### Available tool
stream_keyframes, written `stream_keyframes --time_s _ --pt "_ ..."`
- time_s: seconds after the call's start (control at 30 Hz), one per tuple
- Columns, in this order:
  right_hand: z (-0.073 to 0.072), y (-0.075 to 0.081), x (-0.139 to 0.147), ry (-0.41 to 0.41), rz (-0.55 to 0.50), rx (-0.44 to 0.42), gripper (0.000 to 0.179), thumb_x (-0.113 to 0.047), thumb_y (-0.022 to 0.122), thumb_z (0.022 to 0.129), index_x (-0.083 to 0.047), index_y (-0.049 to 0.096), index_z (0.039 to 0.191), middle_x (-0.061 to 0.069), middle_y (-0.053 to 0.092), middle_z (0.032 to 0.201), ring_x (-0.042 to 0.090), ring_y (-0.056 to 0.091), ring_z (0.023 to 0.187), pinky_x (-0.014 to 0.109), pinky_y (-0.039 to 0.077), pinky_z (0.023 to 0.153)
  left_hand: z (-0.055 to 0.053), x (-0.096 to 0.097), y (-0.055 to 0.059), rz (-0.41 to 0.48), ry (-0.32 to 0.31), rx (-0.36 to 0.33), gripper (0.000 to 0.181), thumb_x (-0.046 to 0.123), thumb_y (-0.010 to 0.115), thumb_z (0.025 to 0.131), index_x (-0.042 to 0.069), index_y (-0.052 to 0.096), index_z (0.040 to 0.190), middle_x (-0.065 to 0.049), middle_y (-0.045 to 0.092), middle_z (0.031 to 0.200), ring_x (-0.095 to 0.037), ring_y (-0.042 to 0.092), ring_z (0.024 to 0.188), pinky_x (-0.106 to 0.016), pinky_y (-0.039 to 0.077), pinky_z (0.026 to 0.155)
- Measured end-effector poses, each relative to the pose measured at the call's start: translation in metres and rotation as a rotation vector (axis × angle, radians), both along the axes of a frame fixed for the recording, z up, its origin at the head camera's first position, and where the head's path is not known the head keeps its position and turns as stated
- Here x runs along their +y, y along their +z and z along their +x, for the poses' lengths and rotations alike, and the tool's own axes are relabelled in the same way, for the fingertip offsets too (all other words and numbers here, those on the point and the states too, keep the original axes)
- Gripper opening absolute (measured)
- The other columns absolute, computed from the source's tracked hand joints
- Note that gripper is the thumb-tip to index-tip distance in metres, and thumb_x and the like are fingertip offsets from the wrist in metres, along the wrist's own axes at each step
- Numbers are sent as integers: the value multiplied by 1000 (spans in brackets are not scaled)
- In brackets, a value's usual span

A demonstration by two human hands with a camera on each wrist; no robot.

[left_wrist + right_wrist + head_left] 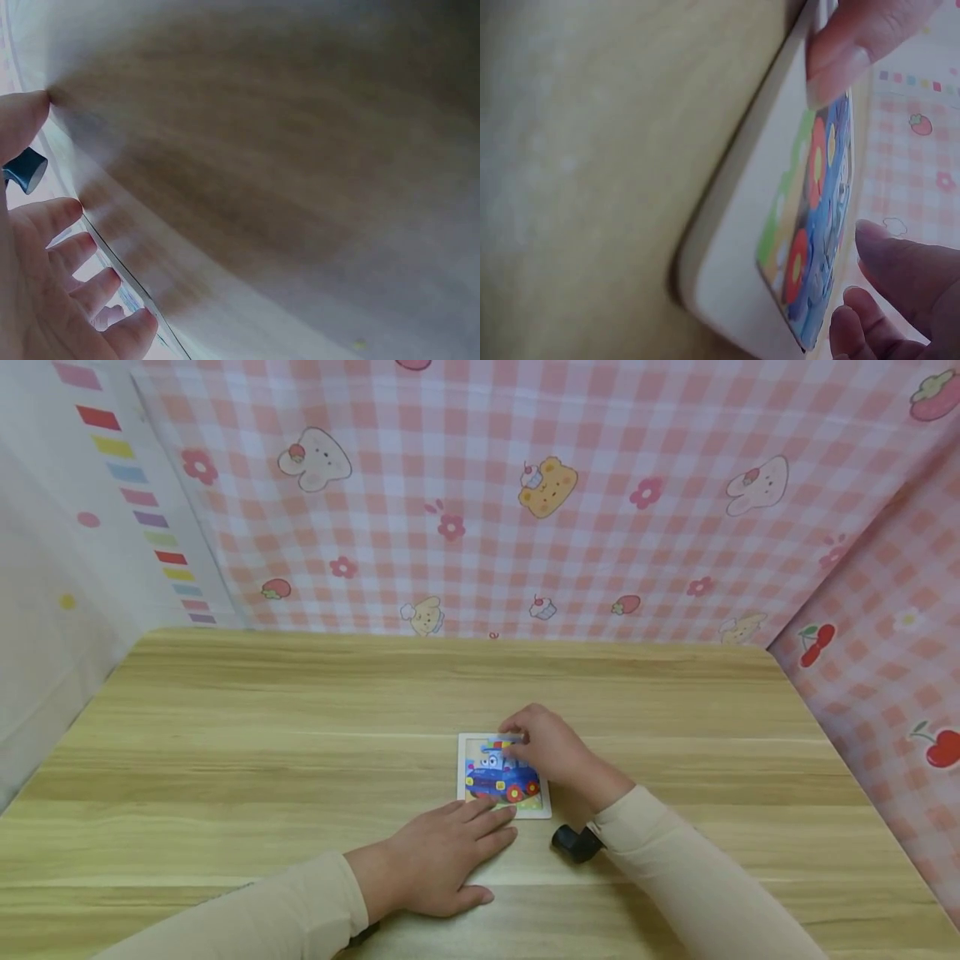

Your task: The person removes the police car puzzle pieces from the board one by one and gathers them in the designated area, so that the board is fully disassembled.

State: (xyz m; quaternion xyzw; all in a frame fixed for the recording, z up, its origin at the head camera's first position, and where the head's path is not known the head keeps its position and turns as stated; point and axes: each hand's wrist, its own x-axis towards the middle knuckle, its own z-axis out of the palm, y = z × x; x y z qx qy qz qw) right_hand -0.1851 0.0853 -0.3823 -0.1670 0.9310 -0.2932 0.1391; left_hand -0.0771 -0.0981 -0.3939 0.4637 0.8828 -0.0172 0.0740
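A small jigsaw puzzle (486,783) with a blue cartoon car on it lies in a white frame (462,768) on the table. My left hand (438,860) lies palm down, its fingers spread and the fingertips on the frame's near edge. Over the upper right part of the puzzle is my right hand (558,752), bent, with thumb and forefinger apart. In the right wrist view its thumb (900,259) and fingers stand close to the picture, and no piece shows between them. The right hand covers the puzzle's far right corner in the head view.
The wood-grain table (247,760) stretches out around the puzzle. A black device (576,843) sits by the right wrist, partly under the sleeve. A pink checked cloth (465,468) hangs behind the table, and another stretch of cloth (900,652) runs along the right side.
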Motion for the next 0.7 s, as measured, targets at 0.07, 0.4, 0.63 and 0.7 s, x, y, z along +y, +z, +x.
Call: stream_keyframes --time_s 0.07,0.4,0.63,0.7 --pt "0 -1 -2 -9 8 -6 21 -12 69 89 -6 69 110 7 58 106 19 53 87 34 49 78 0 0 -1 1 -2 9 66 54 47 94 15 41 148 -4 35 154 -25 31 142 -37 34 110" --pt "-1 -4 -8 -24 44 -4 18 -13 70 88 -7 71 105 8 59 108 22 57 97 39 48 92 1 0 0 6 -4 21 66 53 49 94 14 42 147 -4 36 154 -26 32 141 -38 35 110" --pt "-1 -3 -10 -23 51 5 13 -11 71 87 -7 71 99 8 59 105 21 57 95 39 48 91 1 0 0 12 -1 25 66 53 50 94 14 43 146 -4 36 153 -26 33 141 -38 35 110" --pt "-1 -3 -10 -27 48 2 12 -11 71 87 -7 70 99 7 59 103 21 56 93 38 48 89 1 0 0 13 -2 28 66 53 50 94 14 43 146 -4 37 153 -26 33 141 -37 35 109"
